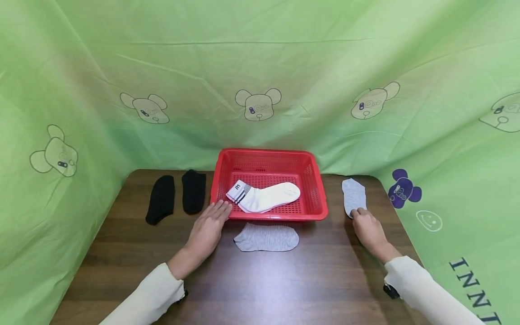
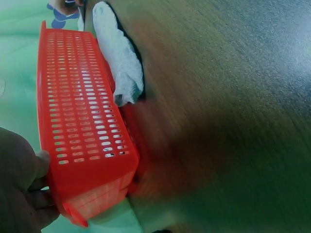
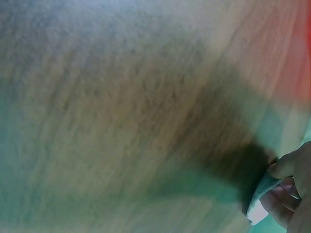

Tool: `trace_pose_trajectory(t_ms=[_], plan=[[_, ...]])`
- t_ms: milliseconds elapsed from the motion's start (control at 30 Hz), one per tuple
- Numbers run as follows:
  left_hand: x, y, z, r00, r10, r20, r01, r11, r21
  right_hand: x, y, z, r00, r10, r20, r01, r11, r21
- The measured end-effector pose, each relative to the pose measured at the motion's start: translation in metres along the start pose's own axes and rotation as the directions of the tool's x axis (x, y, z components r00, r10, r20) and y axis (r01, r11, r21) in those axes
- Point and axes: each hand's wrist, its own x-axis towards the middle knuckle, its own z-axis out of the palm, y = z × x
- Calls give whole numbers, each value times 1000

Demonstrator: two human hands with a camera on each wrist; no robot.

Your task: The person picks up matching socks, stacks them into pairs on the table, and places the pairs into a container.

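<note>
Head view: the right grip (image 1: 367,229) pinches a gray ankle sock (image 1: 354,193) by its near end, a sensible hold on something likely light and limp, right of the red basket (image 1: 318,192) the left grip (image 1: 208,229) touches, straight-fingered.

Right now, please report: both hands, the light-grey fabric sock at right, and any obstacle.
Left hand on red perforated plastic basket, front-left rim. Right hand pinching light-grey fabric sock, near end. Possible obstacle: second light-grey sock, before the basket.
</note>
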Motion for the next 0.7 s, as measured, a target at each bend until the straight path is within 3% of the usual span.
trace_pose_trajectory(t_ms=[167,467,700], plan=[[0,0,-1,1000,-5,15,5,1000,-3,-4,-9,-1,1000,-6,-25,7,1000,19],[0,0,-2,1000,-5,-2,5,1000,-14,-16,-41,-6,994,-81,-70,86,993,75],[0,0,0,1000,-2,-12,2,1000,-12,-27,-73,-13,1000,-16,-3,17,992,128]])
